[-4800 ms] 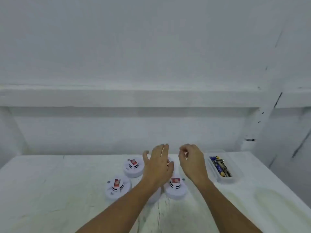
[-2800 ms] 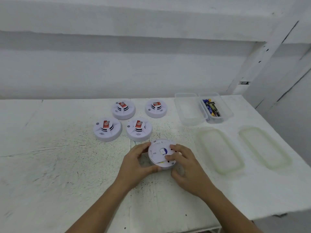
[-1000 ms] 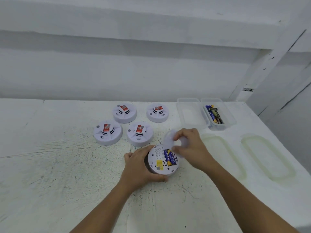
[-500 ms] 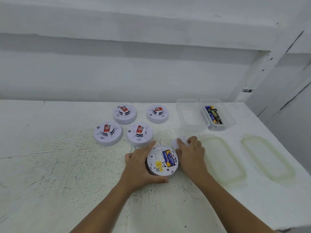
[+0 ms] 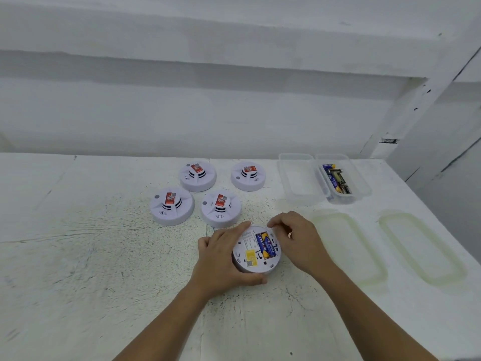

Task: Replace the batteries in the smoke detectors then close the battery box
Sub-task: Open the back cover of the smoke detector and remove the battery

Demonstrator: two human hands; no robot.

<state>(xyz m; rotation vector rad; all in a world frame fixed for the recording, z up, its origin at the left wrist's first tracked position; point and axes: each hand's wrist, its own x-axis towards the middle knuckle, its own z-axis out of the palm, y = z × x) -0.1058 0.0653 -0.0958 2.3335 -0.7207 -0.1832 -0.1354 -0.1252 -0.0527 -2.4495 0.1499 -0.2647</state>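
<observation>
While the left hand (image 5: 221, 259) clasps the upturned round white plastic smoke detector (image 5: 247, 242) in curled fingers, at eight o'clock of the clear plastic battery box (image 5: 363, 186), it should pin it flat so the right hand (image 5: 296, 241) can lever the blue-and-yellow battery (image 5: 265, 246) up from its twelve o'clock end. The right fingers (image 5: 273, 224) curl close at that rim; whether they grip anything is unclear. The compartment lies open, a yellow sticker (image 5: 251, 255) at its seven o'clock.

Single head-worn view looks forward and down, close over the table (image 5: 78, 256); wall (image 5: 182, 113) beyond.
</observation>
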